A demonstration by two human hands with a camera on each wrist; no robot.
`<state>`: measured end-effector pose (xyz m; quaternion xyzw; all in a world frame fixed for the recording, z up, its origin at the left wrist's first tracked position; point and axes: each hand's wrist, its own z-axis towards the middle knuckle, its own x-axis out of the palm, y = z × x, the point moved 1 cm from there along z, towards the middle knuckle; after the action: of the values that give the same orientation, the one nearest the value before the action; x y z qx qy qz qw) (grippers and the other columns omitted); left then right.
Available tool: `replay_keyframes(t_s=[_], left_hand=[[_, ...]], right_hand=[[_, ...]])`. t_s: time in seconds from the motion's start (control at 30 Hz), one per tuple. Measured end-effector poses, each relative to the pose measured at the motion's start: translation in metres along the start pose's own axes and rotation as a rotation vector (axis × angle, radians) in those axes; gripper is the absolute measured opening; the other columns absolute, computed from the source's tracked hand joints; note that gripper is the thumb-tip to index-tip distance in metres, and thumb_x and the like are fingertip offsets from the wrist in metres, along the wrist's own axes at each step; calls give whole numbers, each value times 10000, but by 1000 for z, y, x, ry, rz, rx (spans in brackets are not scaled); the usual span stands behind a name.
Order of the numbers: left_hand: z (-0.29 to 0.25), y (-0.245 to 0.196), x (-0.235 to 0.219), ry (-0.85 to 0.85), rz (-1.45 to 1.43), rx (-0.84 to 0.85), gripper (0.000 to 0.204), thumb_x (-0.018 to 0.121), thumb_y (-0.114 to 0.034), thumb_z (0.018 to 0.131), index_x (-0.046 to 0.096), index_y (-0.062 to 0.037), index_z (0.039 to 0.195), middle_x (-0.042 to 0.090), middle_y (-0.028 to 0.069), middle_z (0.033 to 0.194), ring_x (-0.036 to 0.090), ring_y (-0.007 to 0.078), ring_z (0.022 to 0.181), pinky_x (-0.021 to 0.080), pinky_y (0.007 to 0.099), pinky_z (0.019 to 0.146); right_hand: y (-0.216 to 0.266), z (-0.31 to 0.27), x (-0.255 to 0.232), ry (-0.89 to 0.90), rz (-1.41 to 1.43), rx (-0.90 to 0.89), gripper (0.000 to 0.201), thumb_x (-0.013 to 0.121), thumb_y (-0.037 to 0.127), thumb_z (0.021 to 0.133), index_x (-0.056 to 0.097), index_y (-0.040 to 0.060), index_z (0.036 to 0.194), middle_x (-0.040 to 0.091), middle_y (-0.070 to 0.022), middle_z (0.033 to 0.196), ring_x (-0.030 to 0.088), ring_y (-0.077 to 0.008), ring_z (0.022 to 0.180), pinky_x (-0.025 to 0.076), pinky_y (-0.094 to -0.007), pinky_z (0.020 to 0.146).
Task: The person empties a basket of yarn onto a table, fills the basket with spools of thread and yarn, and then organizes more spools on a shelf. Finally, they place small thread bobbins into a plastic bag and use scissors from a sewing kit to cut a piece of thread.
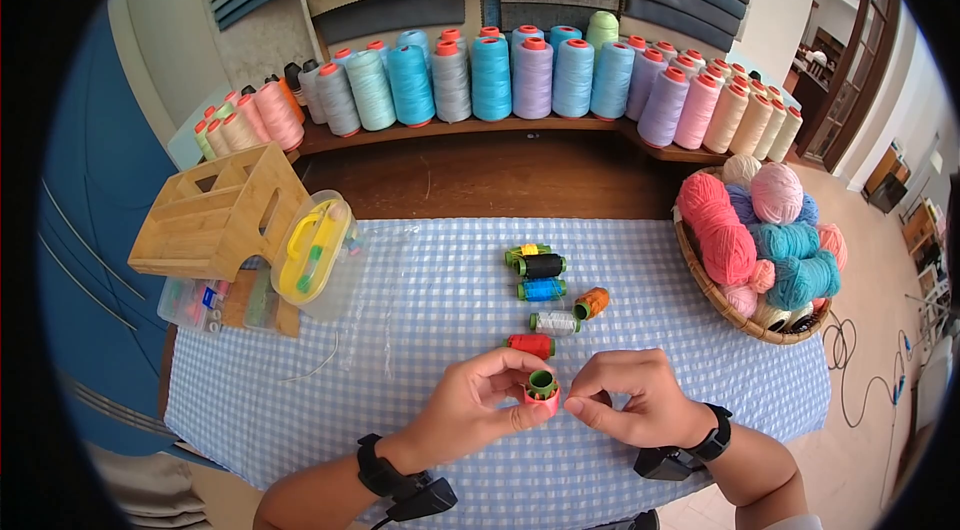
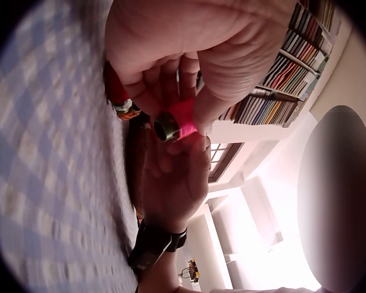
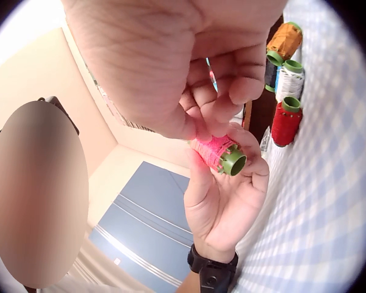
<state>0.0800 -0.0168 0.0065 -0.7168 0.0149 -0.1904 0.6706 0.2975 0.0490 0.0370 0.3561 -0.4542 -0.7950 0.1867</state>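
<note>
My left hand (image 1: 475,410) grips a small green spool wound with pink thread (image 1: 541,396), its hollow green end facing up. Thumb and forefinger of my right hand (image 1: 640,398) are pinched together right beside the spool, at its pink thread; the strand itself is too fine to make out. In the right wrist view the pink spool (image 3: 216,152) sits between both hands, with its notched green rim exposed. A red thread spool (image 1: 530,345) lies just beyond the left fingers. Past it are white (image 1: 555,323), orange (image 1: 592,303), blue (image 1: 541,290), black (image 1: 541,265) and yellow (image 1: 526,252) spools.
A wicker basket (image 1: 715,305) of yarn balls stands at the right of the checked cloth (image 1: 440,280). On the left are a wooden caddy (image 1: 215,215), a yellow-lidded box (image 1: 313,255) and clear cases (image 1: 190,302). Large thread cones (image 1: 490,80) line the raised shelf behind.
</note>
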Motion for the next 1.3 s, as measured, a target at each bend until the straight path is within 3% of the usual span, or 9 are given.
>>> replay_keyframes(t_s=[0.1,0.27,0.33,0.47,0.6,0.73,1.07,1.23,1.3], left_hand=[[0,1,0,-10,-17,7,442,796,-145,898,588,6,1257,651,63,1189,628,132,1081,519,304,995],[1,2,-1,-28,-31,21,437,799,-135,893,594,1,1253,652,66,1191,633,136,1080,520,308,993],[0,1,-1,-33,-36,24,434,801,-130,890,596,-1,1250,653,67,1191,635,137,1081,520,310,992],[0,1,-1,-36,-43,17,401,792,-42,870,608,-17,1226,660,89,1196,633,170,1135,512,357,1043],[0,2,-1,-1,-17,43,413,807,-106,877,605,-11,1224,664,69,1174,644,148,1075,527,309,988],[0,-1,0,6,-26,-3,410,817,-23,838,609,-23,1192,656,80,1172,629,169,1132,508,356,1046],[-1,4,3,39,51,123,408,840,-69,832,614,-34,1171,670,47,1120,644,120,1018,530,286,934],[-2,3,3,9,57,140,408,844,-64,827,614,-34,1163,668,38,1105,635,107,989,533,278,914],[-2,0,2,-35,61,54,437,853,-44,809,599,-19,1163,628,59,1162,622,147,1088,501,347,1041]], right_hand=[[1,1,0,4,4,-15,53,748,54,881,730,4,881,684,-69,793,613,-130,606,480,-262,532],[-6,-3,-1,-38,43,-54,125,794,77,855,686,14,865,654,-45,770,608,-96,614,476,-240,526],[-9,-5,3,-159,223,37,194,831,88,824,663,41,909,637,-19,778,595,-68,613,475,-214,521],[-9,-4,4,-162,184,88,268,852,97,804,670,54,997,633,-10,796,584,-59,600,480,-201,516],[-6,0,1,-81,34,37,192,823,76,827,704,38,973,656,-25,837,593,-69,606,487,-211,513],[-5,-1,1,-53,-5,24,73,757,30,871,720,19,933,672,-43,873,612,-93,636,493,-227,526],[-2,-1,0,6,-18,-12,73,735,4,877,713,8,946,662,-62,859,605,-116,635,485,-252,538],[-9,-2,0,3,22,-31,176,748,8,866,755,18,1042,697,-79,845,623,-110,651,493,-243,539],[-8,-2,0,2,29,-15,198,749,13,866,761,22,1064,707,-83,851,628,-108,659,494,-243,538]])
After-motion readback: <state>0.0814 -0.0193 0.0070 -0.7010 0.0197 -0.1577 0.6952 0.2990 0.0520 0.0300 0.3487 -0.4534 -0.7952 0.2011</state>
